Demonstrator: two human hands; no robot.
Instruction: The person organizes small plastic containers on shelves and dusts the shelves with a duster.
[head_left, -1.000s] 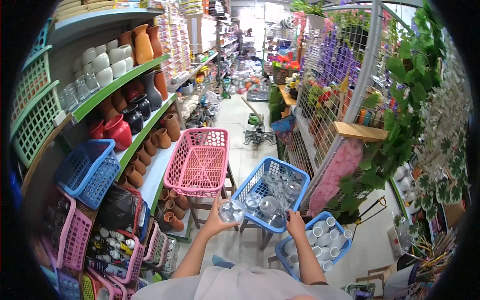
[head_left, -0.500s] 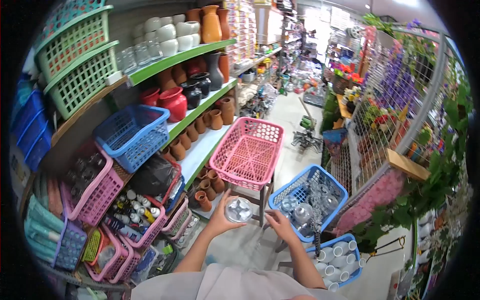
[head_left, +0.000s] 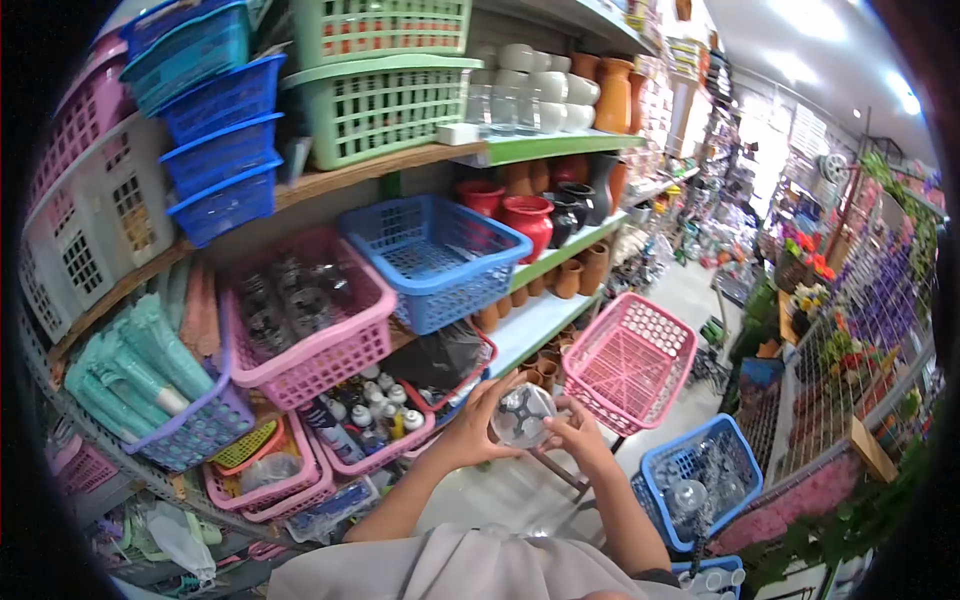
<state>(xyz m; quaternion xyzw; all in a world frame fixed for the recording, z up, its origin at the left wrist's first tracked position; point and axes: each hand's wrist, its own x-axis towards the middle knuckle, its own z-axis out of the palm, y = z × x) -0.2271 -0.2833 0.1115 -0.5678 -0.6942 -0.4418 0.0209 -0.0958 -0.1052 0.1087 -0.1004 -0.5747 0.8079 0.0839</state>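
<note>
My left hand (head_left: 474,432) is wrapped around the side of a round clear glass vessel (head_left: 522,416), which shows a star-like pattern on the face turned to me. On its other side, the fingertips of my right hand (head_left: 578,434) press against the rim. Both hands hold the vessel in front of my chest, above the floor. Just beyond it stands a pink plastic basket (head_left: 632,362) on a stool. To the right, a blue basket (head_left: 698,480) contains clear glassware and a grey tinsel-like strand.
Shelves on my left carry a blue basket (head_left: 436,262), red pots (head_left: 527,226) and white pots (head_left: 548,88). Below are a pink basket of dark glassware (head_left: 312,330) and one of bottles (head_left: 372,425). A wire mesh rack (head_left: 850,350) with artificial flowers lines the right.
My view has swung left toward the shelves. My right hand, apart from the glass vessel before, now touches it. The left hand keeps its hold.
</note>
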